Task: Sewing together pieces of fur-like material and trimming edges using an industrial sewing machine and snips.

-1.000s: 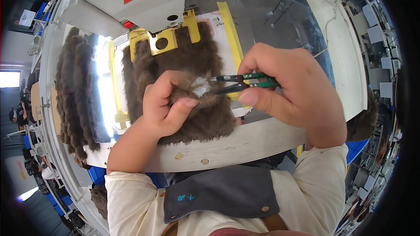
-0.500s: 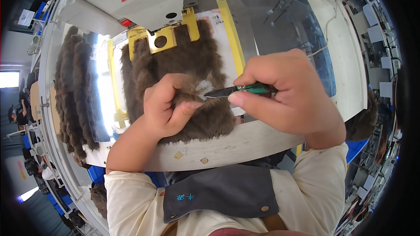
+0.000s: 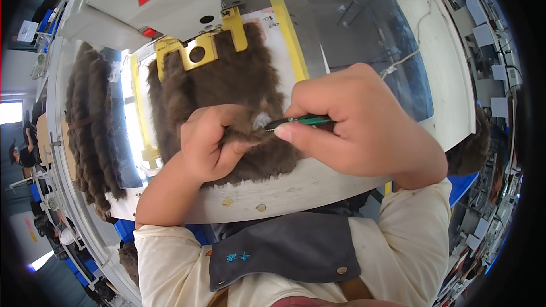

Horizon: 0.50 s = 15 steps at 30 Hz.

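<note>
A piece of brown fur [image 3: 222,82] lies on the worktop in front of me, partly beneath a yellow clamp plate [image 3: 207,51]. My left hand [image 3: 207,142] is closed, its thumb and fingers pinching a raised part of the fur's near half. Pale fluff [image 3: 261,120] shows beside those fingertips. In my right hand [image 3: 355,122] is a pair of green-handled thread snips [image 3: 310,120] with dark pointed blades, gripped between thumb and fingers. The tip meets the fur near the pale spot, close to my left fingers; fur and fingers partly hide the exact contact.
A white sewing machine head [image 3: 170,11] overhangs the far left of the fur. Long brown fur strips [image 3: 94,125] hang at the left. Yellow tape [image 3: 293,45] borders the fur's right side. The pale worktop edge [image 3: 307,185] curves before my body.
My right hand has brought the snips left and closer to my left fingers, and the blades are now largely hidden. My left hand keeps its pinch. The whole view has shifted slightly.
</note>
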Each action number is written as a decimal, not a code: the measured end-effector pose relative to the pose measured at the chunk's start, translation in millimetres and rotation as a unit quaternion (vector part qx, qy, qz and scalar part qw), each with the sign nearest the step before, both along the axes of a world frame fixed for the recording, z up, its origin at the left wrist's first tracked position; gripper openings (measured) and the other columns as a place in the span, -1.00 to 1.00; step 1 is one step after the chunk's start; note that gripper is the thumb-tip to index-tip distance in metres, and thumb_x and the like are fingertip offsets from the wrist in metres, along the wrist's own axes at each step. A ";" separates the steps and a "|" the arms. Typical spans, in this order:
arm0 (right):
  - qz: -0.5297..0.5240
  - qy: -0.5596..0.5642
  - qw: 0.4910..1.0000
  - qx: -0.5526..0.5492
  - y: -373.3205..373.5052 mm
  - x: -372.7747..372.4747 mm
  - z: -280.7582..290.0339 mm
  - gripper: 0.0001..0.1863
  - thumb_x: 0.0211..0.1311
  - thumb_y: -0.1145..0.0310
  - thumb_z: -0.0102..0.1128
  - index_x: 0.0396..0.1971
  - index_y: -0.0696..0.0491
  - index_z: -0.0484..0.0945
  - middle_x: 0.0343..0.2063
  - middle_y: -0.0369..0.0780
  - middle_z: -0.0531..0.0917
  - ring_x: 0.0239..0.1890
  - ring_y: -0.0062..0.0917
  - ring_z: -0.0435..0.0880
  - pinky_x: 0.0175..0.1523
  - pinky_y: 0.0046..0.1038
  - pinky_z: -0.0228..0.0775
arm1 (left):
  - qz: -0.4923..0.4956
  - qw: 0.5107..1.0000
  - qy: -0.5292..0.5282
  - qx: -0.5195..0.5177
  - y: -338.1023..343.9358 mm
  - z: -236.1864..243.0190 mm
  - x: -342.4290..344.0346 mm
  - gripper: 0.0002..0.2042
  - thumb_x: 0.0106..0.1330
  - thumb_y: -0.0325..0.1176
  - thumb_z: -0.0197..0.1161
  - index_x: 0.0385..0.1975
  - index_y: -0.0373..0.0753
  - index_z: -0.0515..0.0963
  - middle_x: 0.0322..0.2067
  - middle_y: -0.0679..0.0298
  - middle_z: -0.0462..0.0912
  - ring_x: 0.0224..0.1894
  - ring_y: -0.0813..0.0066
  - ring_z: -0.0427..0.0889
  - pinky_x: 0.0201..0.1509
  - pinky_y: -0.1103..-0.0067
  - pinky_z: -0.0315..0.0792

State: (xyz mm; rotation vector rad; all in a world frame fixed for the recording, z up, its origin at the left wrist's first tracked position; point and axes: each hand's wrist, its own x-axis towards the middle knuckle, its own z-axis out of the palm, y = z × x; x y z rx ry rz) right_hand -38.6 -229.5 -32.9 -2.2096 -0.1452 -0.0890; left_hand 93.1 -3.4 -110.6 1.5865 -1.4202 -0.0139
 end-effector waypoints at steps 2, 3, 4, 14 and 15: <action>0.015 -0.003 0.998 -0.065 -1.3 0.7 4.5 -0.80 0.20 0.40 0.43 -0.54 0.12 0.61 -0.69 -0.23 0.62 -0.69 -0.41 0.58 -0.55 -0.43 0.27 | 0.003 0.999 -0.032 0.001 -0.9 -1.8 0.8 -0.71 0.36 -0.22 0.45 -0.23 -0.31 0.55 -0.46 0.23 0.69 -0.50 0.33 0.69 -0.40 0.50 0.55; 0.013 -0.001 0.998 -0.066 -1.6 -0.2 4.6 -0.80 0.20 0.40 0.43 -0.54 0.12 0.61 -0.69 -0.23 0.62 -0.69 -0.41 0.58 -0.55 -0.43 0.27 | 0.000 1.000 -0.030 0.000 -1.1 -1.8 0.8 -0.71 0.36 -0.22 0.45 -0.23 -0.31 0.55 -0.46 0.23 0.69 -0.50 0.33 0.69 -0.40 0.50 0.55; 0.008 -0.011 0.998 -0.066 -1.7 -0.8 4.8 -0.80 0.19 0.39 0.43 -0.54 0.11 0.61 -0.70 -0.22 0.59 -0.70 -0.39 0.55 -0.55 -0.42 0.25 | 0.002 0.999 -0.037 0.003 -0.5 -0.6 1.1 -0.72 0.37 -0.22 0.44 -0.24 -0.31 0.55 -0.45 0.21 0.69 -0.49 0.33 0.70 -0.39 0.50 0.55; -0.024 -0.057 0.996 -0.071 -7.2 -5.3 7.1 -0.79 0.13 0.40 0.44 -0.58 0.11 0.57 -0.75 -0.19 0.46 -0.74 -0.34 0.44 -0.58 -0.35 0.13 | 0.008 0.999 0.037 0.024 10.8 -8.9 0.9 -0.61 0.38 -0.15 0.38 -0.14 -0.42 0.54 -0.26 0.12 0.70 -0.32 0.41 0.67 -0.20 0.55 0.53; -0.024 -0.056 0.996 -0.070 -5.9 -4.4 5.6 -0.79 0.13 0.40 0.44 -0.58 0.11 0.57 -0.75 -0.19 0.46 -0.74 -0.34 0.44 -0.58 -0.35 0.13 | 0.007 0.999 0.037 0.025 10.8 -8.4 0.2 -0.61 0.38 -0.15 0.38 -0.14 -0.42 0.54 -0.26 0.12 0.70 -0.32 0.41 0.67 -0.20 0.55 0.53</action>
